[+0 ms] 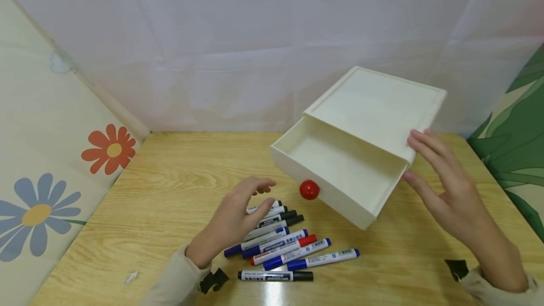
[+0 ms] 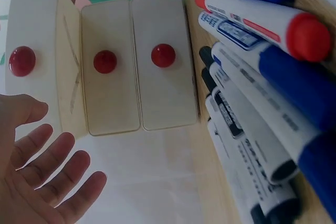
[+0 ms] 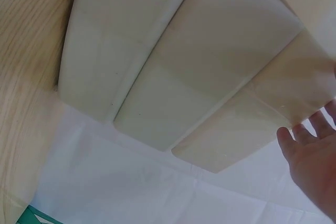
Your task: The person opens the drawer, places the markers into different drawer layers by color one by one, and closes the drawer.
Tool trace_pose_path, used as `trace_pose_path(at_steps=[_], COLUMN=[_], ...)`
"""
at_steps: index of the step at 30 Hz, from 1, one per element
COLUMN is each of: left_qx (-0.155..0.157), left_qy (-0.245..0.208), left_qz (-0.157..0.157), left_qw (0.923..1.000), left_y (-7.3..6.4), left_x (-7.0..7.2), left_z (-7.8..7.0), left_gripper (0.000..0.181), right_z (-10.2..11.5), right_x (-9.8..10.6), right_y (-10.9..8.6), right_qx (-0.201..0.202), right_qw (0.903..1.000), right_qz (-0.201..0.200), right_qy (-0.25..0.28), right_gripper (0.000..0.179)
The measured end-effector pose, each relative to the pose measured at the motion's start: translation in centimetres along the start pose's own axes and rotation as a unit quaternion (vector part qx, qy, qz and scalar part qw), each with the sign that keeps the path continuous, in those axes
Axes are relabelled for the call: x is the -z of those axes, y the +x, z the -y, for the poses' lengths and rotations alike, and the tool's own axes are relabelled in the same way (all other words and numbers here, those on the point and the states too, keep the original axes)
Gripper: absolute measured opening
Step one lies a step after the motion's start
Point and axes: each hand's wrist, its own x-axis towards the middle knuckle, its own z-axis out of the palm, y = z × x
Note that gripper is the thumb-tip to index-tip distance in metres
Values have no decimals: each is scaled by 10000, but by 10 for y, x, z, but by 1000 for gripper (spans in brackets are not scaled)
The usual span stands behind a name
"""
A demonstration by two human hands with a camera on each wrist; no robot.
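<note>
A small white drawer cabinet point(image 1: 378, 107) stands angled on the table, with its top drawer point(image 1: 346, 197) pulled out and the inside bare. One red knob point(image 1: 309, 190) sits on that drawer's front. Below it, the left wrist view shows two closed drawers point(image 2: 167, 93), each with a red knob. My left hand point(image 1: 231, 216) hovers left of the open drawer, its fingers spread and holding nothing. On the cabinet's right side, my right hand point(image 1: 452, 192) rests with extended fingertips at the top edge and the thumb lower down.
Several whiteboard markers point(image 1: 276, 244) with blue, black and red caps lie in a row beneath my left hand, in front of the cabinet. Nearest me is a single black-capped marker point(image 1: 265, 276). A pale cloth point(image 1: 221, 60) hangs behind the wooden table point(image 1: 170, 178).
</note>
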Motion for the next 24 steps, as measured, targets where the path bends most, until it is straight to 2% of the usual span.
trace_pose_path(at_steps=[10, 17, 24], left_qx=[114, 219, 232], left_qy=[-36, -254, -222], left_qz=[-56, 30, 165], left_qw=[9999, 9994, 9993], left_y=[-11, -18, -25], left_x=[3, 5, 9], left_z=[17, 27, 36], left_gripper=[32, 29, 33], right_z=[0, -1, -1], right_x=[0, 0, 0], right_y=[0, 0, 0], right_qx=[-34, -51, -60], right_qw=[10000, 10000, 10000], right_qz=[31, 39, 57], right_qy=[2, -11, -43], right_gripper=[68, 68, 68])
